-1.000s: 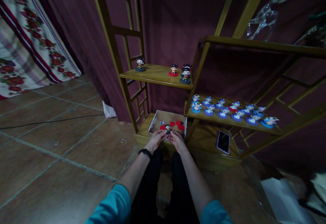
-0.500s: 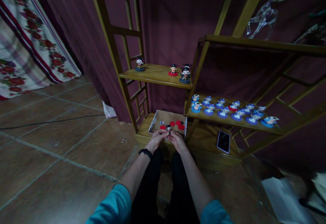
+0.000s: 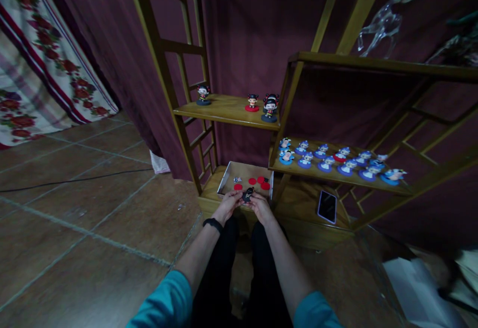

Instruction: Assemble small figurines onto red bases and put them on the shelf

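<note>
Between my two hands is a small dark figurine (image 3: 248,194) with a dark round base, tilted over the near edge of an open box. My left hand (image 3: 230,204) is closed on its left side, the fingers pinching the base. From the right, my right hand (image 3: 260,205) grips it the same way. Inside the box (image 3: 227,174) lie several flat red discs (image 3: 252,181) and a small white-and-dark piece (image 3: 237,179), too small to name.
Black-haired figurines (image 3: 269,109) stand on the upper left shelf (image 3: 227,111). Rows of blue and purple figurines (image 3: 326,164) fill the right shelf. A phone (image 3: 327,206) lies below them. A clear deer-shaped ornament (image 3: 383,27) stands on the top right shelf.
The figurine in my hands has turned: its face showed upright before, and now it leans with its dark base toward me. My hands have hardly moved.
</note>
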`<action>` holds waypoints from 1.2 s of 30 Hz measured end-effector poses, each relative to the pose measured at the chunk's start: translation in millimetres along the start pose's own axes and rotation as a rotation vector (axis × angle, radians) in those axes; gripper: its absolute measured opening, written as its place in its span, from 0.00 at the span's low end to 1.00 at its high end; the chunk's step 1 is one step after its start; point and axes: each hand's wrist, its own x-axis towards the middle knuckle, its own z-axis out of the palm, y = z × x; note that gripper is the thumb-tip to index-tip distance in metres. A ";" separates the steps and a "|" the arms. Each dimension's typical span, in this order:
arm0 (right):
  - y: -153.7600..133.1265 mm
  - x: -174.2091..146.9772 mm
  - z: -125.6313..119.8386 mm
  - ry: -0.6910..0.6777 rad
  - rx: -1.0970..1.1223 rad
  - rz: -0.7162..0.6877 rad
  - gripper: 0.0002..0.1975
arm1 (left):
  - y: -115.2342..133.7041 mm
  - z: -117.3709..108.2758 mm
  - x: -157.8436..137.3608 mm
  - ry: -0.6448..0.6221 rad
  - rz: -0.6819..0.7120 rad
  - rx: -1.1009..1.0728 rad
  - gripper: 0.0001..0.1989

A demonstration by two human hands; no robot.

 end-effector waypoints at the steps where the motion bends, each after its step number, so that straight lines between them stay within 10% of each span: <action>1: -0.6 -0.5 0.1 -0.002 -0.009 -0.002 0.10 | 0.0 -0.1 0.0 -0.006 -0.004 0.009 0.07; 36: -0.3 1.0 -2.8 0.031 0.079 -0.034 0.09 | 1.4 -2.5 1.2 -0.080 -0.015 0.064 0.16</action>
